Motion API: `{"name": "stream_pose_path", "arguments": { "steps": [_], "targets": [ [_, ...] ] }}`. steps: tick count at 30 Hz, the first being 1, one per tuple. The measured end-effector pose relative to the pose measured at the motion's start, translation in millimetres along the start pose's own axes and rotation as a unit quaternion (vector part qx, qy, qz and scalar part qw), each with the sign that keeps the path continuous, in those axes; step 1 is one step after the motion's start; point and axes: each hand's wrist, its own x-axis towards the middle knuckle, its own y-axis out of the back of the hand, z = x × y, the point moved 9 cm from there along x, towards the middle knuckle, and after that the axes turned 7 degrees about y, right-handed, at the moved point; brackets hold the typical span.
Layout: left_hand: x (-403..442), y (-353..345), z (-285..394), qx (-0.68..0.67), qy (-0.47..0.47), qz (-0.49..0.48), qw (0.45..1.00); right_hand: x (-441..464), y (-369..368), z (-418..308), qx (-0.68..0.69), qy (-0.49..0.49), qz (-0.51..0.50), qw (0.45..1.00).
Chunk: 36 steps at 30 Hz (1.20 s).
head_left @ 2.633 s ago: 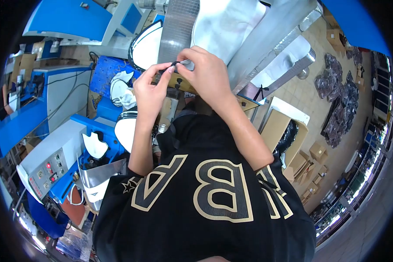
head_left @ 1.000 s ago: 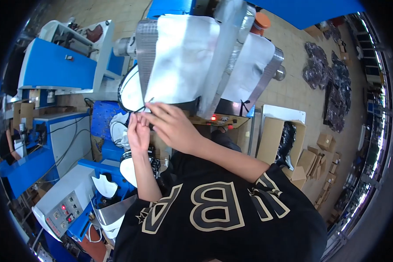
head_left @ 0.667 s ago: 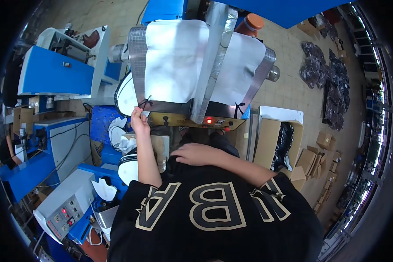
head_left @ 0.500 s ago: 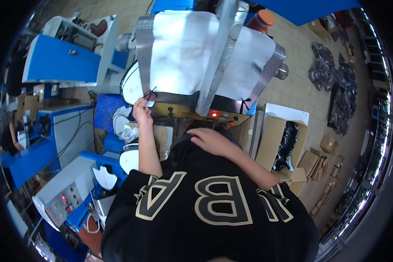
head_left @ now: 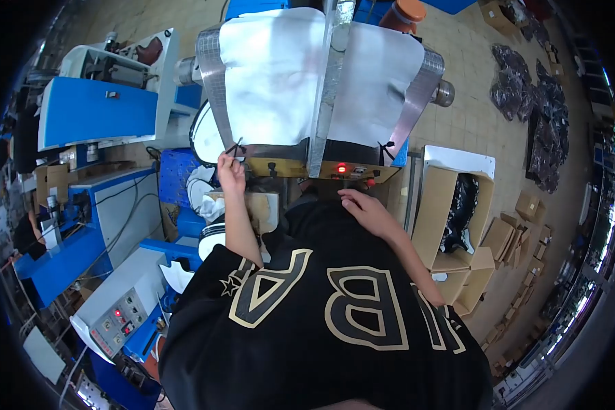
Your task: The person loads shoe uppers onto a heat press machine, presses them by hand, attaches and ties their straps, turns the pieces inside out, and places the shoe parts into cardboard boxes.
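My left hand is raised at the near left corner of a machine, its fingers curled beside a black tied cord. Whatever may be between those fingers is too small to make out. White cloth sheets cover the two sloping sides of the machine, with a metal bar running between them. Lower right of its front panel, my right hand hovers before my body, fingers loosely apart and holding nothing. A red light glows on that panel.
To the right stands an open cardboard box with black wrapped contents. A blue and white machine is at the left, and a control box stands lower left. Dark plastic-wrapped bundles lie on the floor.
The view has shifted slightly. My right hand has moved to the right, away from my lap and nearer the front panel. My left hand stays by the corner cord.
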Motion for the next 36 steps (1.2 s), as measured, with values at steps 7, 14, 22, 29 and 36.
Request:
{"name": "stream_pose_path", "arguments": {
  "steps": [7,14,22,29,36],
  "targets": [
    [7,-17,-9,-0.045,0.050,-0.122,0.990,4,-1,3,0.003,-0.010,-0.004,1.000],
    [8,-9,3,0.048,0.127,-0.031,0.990,5,0,-5,0.006,-0.013,-0.003,1.000],
    [15,-18,33,0.294,0.306,0.017,0.905,9,3,-18,-0.020,0.021,-0.017,0.999],
    [21,-42,54,0.485,0.334,-0.025,0.808,9,91,-98,-0.080,0.042,0.020,0.996],
    [-18,-206,204,0.612,-0.322,0.069,0.719,59,304,-156,-0.189,0.158,0.420,0.874]
  ]
}}
